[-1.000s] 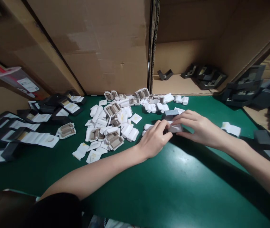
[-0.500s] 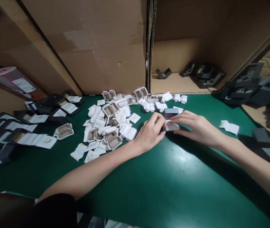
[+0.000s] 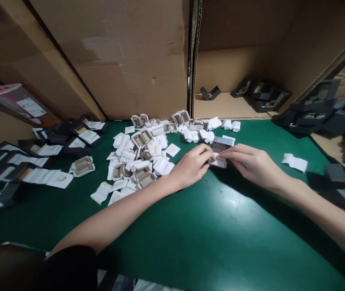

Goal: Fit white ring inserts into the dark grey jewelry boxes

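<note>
A small dark box point(image 3: 223, 141) stands open on the green tabletop, its lid tilted back and a white paper insert point(image 3: 220, 162) in its lower half. At its left side is my left hand point(image 3: 192, 165), fingers curled and closed on the box's edge. My right hand point(image 3: 253, 163) comes in from the right, thumb and fingers pinched together at the insert and the box's right edge. The fingers partly hide the box and insert. Left of my hands lies a pile of folded white paper inserts point(image 3: 142, 155), some showing grey-brown insides.
Opened dark boxes with white cards point(image 3: 49, 150) crowd the left side. A cardboard carton point(image 3: 236, 109) at the back right holds several dark boxes point(image 3: 263, 95). More dark boxes point(image 3: 312, 109) stand at the far right, near a single white insert point(image 3: 295, 162). A clear plastic cup point(image 3: 17, 101) leans at left.
My fingers have moved in closer over the white insert, and my right fingers have drawn together. More of the raised lid shows now.
</note>
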`<state>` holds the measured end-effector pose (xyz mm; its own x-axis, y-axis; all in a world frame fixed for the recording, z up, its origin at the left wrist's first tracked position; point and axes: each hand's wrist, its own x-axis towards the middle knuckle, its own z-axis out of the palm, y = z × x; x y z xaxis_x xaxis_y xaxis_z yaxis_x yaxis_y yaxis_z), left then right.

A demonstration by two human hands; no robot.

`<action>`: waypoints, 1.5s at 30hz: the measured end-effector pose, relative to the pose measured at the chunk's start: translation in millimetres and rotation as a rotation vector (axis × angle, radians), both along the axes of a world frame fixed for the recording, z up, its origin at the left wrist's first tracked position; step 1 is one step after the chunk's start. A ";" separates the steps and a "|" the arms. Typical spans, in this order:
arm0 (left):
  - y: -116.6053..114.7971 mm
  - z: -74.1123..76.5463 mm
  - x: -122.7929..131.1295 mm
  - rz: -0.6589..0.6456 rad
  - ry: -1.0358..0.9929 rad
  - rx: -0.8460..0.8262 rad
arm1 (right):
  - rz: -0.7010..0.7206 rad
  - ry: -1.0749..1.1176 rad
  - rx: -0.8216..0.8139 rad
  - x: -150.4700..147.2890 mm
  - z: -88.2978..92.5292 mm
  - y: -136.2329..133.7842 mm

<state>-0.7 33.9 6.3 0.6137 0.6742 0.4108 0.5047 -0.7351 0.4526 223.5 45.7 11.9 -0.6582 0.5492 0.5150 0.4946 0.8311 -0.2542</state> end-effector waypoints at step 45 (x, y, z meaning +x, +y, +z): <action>-9.0 -8.4 0.8 0.096 0.172 0.343 | -0.049 0.100 0.233 -9.8 -20.0 -9.4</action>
